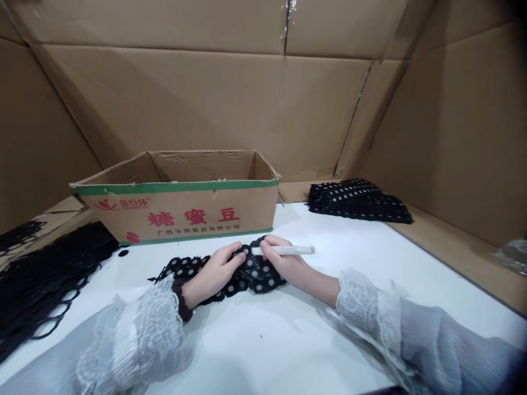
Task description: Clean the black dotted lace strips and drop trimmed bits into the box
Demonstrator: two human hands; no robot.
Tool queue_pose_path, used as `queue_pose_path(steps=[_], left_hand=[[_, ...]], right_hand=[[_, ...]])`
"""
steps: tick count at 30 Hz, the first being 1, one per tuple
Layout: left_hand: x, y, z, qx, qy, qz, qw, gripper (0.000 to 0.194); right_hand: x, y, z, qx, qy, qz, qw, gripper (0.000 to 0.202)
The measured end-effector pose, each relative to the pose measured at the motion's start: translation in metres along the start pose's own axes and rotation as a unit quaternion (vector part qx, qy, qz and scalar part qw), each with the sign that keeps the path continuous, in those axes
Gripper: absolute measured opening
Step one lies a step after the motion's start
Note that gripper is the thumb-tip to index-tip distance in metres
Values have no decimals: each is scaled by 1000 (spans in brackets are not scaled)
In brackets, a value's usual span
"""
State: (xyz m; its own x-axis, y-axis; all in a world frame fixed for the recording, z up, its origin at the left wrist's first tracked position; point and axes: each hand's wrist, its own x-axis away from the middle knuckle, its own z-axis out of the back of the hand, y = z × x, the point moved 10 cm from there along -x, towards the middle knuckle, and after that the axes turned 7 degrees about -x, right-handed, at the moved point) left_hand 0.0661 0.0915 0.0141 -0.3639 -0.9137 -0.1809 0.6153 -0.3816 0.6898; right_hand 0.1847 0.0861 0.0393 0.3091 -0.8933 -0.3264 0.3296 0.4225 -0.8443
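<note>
A strip of black material with rows of pale round dots [263, 277] lies on the white tabletop in front of me. My left hand [220, 271] is closed on its middle, the thumb and fingers pinching near the upper edge. In my right hand [284, 258] is a white pen-shaped tool [294, 250], held between thumb and fingers. Its tip points left at the strip, close to my left fingertips; the exact contact there is too small to make out. The right fingers also touch the strip's upper right edge.
Behind the strip stands an open cardboard box [197, 214] with green edges and red lettering. Black cut-out netting [61, 274] is heaped at the left. A folded stack of dotted black material [354, 200] lies at the back right. Cardboard walls [197, 99] enclose the white tabletop [329, 351].
</note>
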Motion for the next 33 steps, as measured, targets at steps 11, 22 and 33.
queue_pose_path(steps=[11, 22, 33], left_hand=[[1, 9, -6, -11, -39, -1, 999, 27], [5, 21, -1, -84, 11, -33, 996, 25], [-2, 14, -5, 65, -40, -18, 997, 29]], right_hand=[[1, -1, -1, 18, 22, 18, 999, 33], [-9, -3, -21, 291, -18, 103, 951, 22], [-9, 20, 4, -70, -1, -17, 997, 36]])
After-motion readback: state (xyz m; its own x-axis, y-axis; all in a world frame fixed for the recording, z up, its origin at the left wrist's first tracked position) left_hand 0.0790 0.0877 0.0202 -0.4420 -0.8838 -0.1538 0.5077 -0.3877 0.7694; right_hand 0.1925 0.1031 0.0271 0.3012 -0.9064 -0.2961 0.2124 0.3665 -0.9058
